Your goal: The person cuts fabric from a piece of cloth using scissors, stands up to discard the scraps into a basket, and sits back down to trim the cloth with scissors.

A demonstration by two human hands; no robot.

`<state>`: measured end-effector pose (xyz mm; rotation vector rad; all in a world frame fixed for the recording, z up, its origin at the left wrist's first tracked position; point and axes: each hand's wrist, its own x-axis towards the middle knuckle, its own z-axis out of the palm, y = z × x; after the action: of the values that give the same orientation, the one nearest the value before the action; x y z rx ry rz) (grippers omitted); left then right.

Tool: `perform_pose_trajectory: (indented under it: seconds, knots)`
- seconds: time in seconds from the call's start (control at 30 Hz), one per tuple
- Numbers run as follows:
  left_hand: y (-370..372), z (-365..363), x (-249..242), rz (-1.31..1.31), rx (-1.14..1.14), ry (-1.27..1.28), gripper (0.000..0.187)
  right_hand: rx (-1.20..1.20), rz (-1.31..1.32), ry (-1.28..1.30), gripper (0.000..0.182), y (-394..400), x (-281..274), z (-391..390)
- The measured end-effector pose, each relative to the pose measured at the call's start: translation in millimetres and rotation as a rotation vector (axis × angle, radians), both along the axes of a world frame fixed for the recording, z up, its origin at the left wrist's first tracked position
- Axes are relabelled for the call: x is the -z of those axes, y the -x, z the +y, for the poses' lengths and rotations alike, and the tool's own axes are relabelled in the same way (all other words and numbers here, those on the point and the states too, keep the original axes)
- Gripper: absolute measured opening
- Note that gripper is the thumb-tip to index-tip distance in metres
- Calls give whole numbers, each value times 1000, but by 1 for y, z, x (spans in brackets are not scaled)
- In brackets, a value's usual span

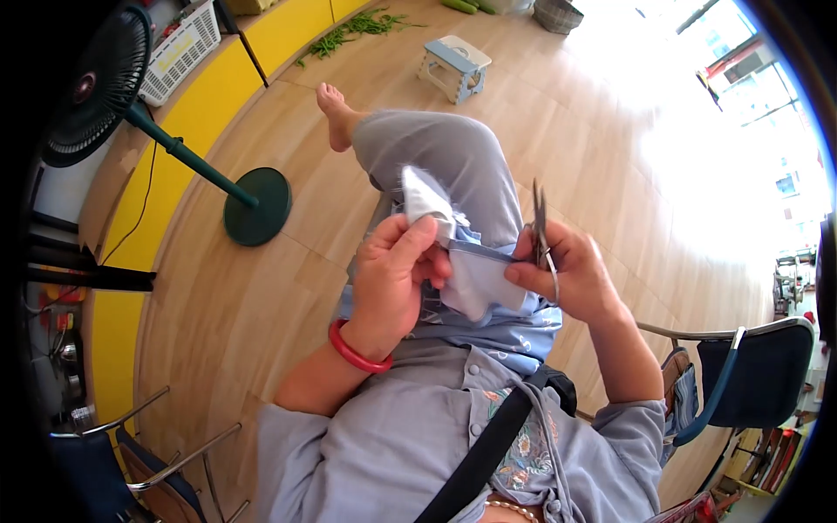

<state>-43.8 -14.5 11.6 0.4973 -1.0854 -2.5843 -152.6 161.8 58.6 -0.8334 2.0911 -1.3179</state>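
Observation:
My left hand, with a red bangle at its wrist, pinches a piece of pale blue and white cloth between thumb and fingers. A whitish frayed end of the cloth sticks up above that thumb. In my right hand is a pair of scissors, blades pointing up and away, seen nearly edge-on. The right thumb and fingers also pinch the cloth's right edge, so a strip is stretched between both hands. More blue printed cloth lies in my lap beneath.
A green-based fan stands at the left by yellow cabinets. A small step stool is ahead on the wooden floor, with green vegetables scattered beyond. Chairs stand on both sides of me.

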Motion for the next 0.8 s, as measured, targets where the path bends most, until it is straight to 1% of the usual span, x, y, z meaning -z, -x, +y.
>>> perform_pose_trajectory:
  seconds: [0.07,0.13,0.17,0.23,0.27,0.3,0.37,0.4,0.47,0.5,0.57,0.6,0.63,0.67,0.7,0.73,0.8]
  knots:
    - [-16,-7,-9,57,-3,18,13,1,-31,21,19,0,-25,-14]
    - [-27,-9,-21,174,-374,649,9,-134,2,82,16,0,-47,-27]
    - [-32,-15,-21,175,-380,657,9,-177,60,60,16,-1,-55,-33]
    - [-40,-28,-21,347,-611,1081,10,-216,98,49,15,0,-65,-43]
    - [-40,-32,-25,347,-618,1087,10,-245,136,28,15,1,-67,-47]
    - [-37,-35,-30,278,-602,1272,13,-250,140,32,15,4,-67,-50]
    - [-30,-38,-25,189,-503,1378,17,-203,65,-61,15,13,-60,-53]
    - [-26,-39,-17,195,-503,1373,17,-199,70,-65,15,19,-55,-54]
    - [-17,-41,-1,120,-81,872,21,-177,169,-166,13,31,-45,-52]
    - [-12,-43,4,122,-77,864,21,-174,157,-205,11,37,-41,-49]
    - [0,-48,12,-4,165,601,17,-157,110,-198,11,48,-32,-40]
    - [4,-48,11,-8,171,597,17,-144,67,-181,11,51,-29,-37]
    - [8,-48,9,33,178,552,17,-130,72,-192,15,53,-30,-35]
    - [12,-49,5,72,183,507,19,-127,64,-192,15,55,-29,-34]
    - [16,-48,-1,91,169,549,35,-139,67,-184,15,56,-27,-32]
    - [20,-47,-6,86,174,549,35,-152,71,-174,15,58,-26,-31]
    - [28,-43,-14,61,128,990,37,-167,82,-153,14,59,-22,-31]
